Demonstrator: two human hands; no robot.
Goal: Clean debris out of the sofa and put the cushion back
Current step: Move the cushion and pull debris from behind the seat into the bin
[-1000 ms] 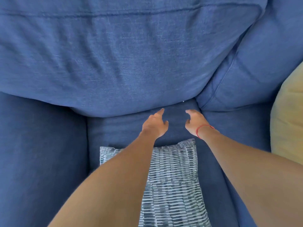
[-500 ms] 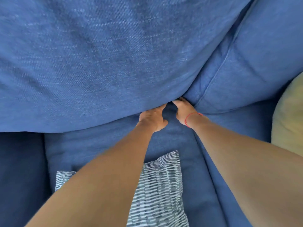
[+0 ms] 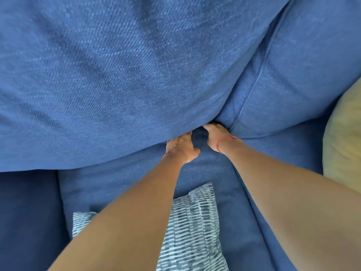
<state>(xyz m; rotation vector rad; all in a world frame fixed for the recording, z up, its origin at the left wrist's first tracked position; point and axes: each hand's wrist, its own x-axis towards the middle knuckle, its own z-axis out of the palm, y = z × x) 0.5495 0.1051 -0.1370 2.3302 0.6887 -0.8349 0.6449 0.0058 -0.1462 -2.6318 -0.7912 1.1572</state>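
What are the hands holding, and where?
Can't tell for sure. The left hand and right hand are at the bottom corner of the big blue cushion, but their fingertips are hidden there.

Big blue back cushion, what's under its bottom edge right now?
The fingertips of the left hand and right hand go under the back cushion, above the seat cushion. Whatever lies deeper, debris included, is covered by fabric.
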